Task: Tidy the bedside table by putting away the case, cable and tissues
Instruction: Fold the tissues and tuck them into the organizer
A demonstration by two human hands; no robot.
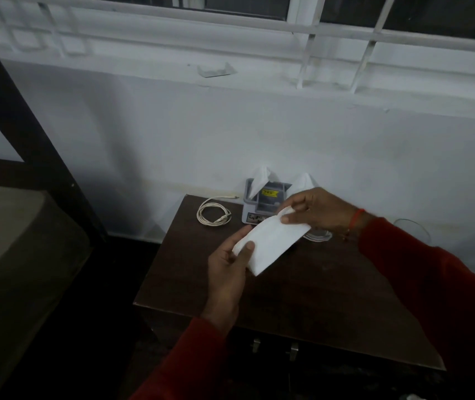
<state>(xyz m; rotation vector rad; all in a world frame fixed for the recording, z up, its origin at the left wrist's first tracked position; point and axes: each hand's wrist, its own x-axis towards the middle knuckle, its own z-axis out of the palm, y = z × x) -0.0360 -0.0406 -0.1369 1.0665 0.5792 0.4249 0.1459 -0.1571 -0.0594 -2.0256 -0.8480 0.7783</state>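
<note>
I am holding a folded white tissue point(269, 246) above the bedside table point(302, 287), just in front of the grey organiser box point(262, 204), which I am using as my marker for everything else. My left hand point(227, 267) is pinching the near corner, thumb lying flat on top and fingers curled beneath. My right hand point(317, 212) is gripping the far end, thumb and forefinger closed on the folded edge right in front of the box.

I am judging the tissue as very light, soft and limp, easy to crumple or tear, so I am keeping to the edges at both ends with gentle pressure to hold the fold flat.

Two more tissues are standing out of the box, one at its left side point(260, 179) and one behind my right hand point(302, 180). The coiled cable point(214, 213) is lying to the left of the box, a little apart from it. Something clear and rounded is showing just right of the box under my right wrist; I cannot tell whether it is the case.

The box is sitting close to the wall at the table's back edge. In front of it the tabletop is giving me open room.
</note>
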